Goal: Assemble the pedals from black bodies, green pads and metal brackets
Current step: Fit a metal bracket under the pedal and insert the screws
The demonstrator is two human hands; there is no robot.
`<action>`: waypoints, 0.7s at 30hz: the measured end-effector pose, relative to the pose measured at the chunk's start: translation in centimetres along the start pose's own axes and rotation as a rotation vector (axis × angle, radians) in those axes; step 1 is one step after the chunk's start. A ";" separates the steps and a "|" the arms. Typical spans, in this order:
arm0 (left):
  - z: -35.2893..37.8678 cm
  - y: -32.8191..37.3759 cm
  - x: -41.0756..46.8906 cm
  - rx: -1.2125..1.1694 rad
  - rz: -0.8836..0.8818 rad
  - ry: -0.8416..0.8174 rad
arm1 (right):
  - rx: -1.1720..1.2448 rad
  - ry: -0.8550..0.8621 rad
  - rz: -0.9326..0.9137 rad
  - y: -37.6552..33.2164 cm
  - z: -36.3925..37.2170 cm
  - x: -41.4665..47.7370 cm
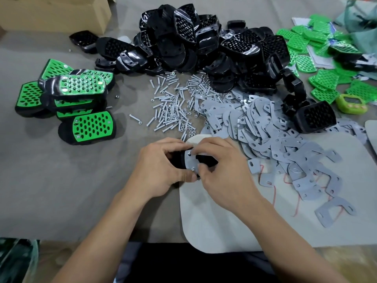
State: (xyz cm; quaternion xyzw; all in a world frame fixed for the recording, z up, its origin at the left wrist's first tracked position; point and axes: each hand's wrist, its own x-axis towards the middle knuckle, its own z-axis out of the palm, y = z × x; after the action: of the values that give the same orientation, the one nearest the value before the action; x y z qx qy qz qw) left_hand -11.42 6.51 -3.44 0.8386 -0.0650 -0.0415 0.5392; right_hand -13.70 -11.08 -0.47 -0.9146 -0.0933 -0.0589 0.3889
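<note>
My left hand (161, 167) grips a black pedal body (178, 160) near the table's front middle. A grey metal bracket (190, 161) lies across that body, with screw ends poking through it. My right hand (220, 166) pinches something small at the bracket's lower screw; what it pinches is hidden by the fingers. Loose black bodies (195, 43) are heaped at the back. Green pads (318, 50) are scattered at the back right. Loose metal brackets (271, 135) spread to the right of my hands. Finished pedals (67, 97) are stacked at the left.
Screws and nuts (173, 107) lie strewn between the heap and my hands. A pale mat (224, 227) sits under the brackets at the front right. A cardboard box (51, 13) stands at the back left. A small green gadget (349, 105) rests at the right edge.
</note>
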 end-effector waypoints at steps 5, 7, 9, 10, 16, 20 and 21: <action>0.0 -0.1 0.0 -0.006 0.026 0.003 | -0.021 0.002 0.005 -0.1 0.5 -0.8; 0.0 0.0 0.0 0.000 0.042 0.016 | -0.022 0.010 0.016 -0.2 0.5 -0.9; 0.0 0.0 0.0 -0.002 0.051 0.024 | -0.049 0.012 0.002 -0.2 0.8 -1.0; 0.0 0.0 0.0 -0.003 0.055 0.023 | -0.049 0.020 -0.006 -0.2 0.9 -1.0; 0.1 -0.3 0.1 0.021 0.034 0.025 | 0.071 0.123 0.095 0.3 0.8 -0.8; 0.1 -0.3 0.0 0.022 0.058 0.024 | 0.024 0.061 0.035 0.3 1.3 -1.2; 0.1 -0.3 0.0 0.018 0.058 0.025 | 0.051 0.073 0.049 0.3 1.3 -1.2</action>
State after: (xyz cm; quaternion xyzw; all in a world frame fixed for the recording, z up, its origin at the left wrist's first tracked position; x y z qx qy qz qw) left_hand -11.45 6.51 -3.76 0.8417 -0.0830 -0.0146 0.5333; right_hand -14.79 -10.53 -1.84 -0.9038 -0.0580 -0.0802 0.4164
